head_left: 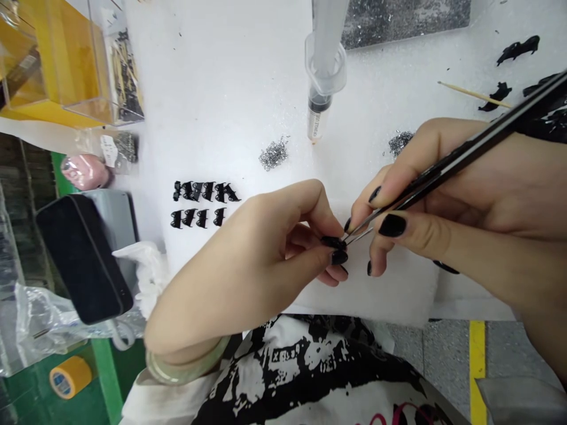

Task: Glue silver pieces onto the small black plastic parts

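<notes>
My left hand [266,254] is closed in a pinch, thumb and index finger pressed around a small black piece [333,242]. Fingertips and dark nails hide most of that piece, so its shape cannot be made out. Black tweezers [465,150] slant down from the upper right, gripped by my right hand [447,218] between thumb and fingers. Their narrow metal tips meet the piece at my left fingertips. Left of my hands, small black winged-looking pieces [201,192] lie in two rows on the white work surface [212,106].
A syringe [325,71] lies beyond my hands, near small heaps of metal rings [273,154]. Black parts [518,50] and a wooden stick [473,94] are at right. Leftward sit a black case [84,257], white tissue [148,274] and a clear box [100,65].
</notes>
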The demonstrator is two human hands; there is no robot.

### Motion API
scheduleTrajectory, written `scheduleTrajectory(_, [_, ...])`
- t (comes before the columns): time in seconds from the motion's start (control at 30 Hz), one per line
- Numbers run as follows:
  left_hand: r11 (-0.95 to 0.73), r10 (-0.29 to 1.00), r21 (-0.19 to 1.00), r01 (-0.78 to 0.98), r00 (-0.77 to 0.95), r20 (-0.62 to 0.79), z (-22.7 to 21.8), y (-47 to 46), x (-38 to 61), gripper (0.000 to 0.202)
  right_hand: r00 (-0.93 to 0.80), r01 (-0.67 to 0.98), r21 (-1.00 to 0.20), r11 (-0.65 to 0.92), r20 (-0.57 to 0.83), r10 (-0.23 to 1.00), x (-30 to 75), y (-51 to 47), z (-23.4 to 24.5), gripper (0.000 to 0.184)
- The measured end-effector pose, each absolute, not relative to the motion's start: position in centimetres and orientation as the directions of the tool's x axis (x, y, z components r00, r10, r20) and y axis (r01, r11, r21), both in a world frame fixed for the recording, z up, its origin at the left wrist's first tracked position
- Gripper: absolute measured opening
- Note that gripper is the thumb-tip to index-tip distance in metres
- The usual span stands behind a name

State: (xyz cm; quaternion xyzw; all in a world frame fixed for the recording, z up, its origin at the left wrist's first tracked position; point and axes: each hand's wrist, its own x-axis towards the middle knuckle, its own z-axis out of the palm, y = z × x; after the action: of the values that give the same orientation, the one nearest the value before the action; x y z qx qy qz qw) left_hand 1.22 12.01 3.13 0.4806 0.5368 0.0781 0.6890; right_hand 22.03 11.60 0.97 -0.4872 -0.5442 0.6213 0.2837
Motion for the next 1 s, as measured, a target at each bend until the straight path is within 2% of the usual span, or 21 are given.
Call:
scheduleTrajectory(0.4, [0.503, 0.629, 0.752, 0.427, 0.415, -0.657, 3.33, 12.04, 1.29, 0.012, -0.325, 0.326, -0.934, -0.144, -0.253, 0.911, 22.33, 11.44, 0.87, 0.011])
scheduleTrajectory(0.5, [0.505, 0.631, 0.746, 0.435, 0.404, -0.662, 3.31, 12.05, 1.35, 0.011, -0.364, 0.316, -0.939, -0.133, -0.249, 0.897, 22.31, 11.63, 0.64, 0.012])
scheduleTrajectory(1.0, [0.509, 0.625, 0.747, 0.427, 0.413, -0.662, 3.33, 12.07, 1.4, 0.011, -0.343, 0.276, -0.945, -0.174, -0.265, 0.901, 21.9, 11.73, 0.7, 0.015])
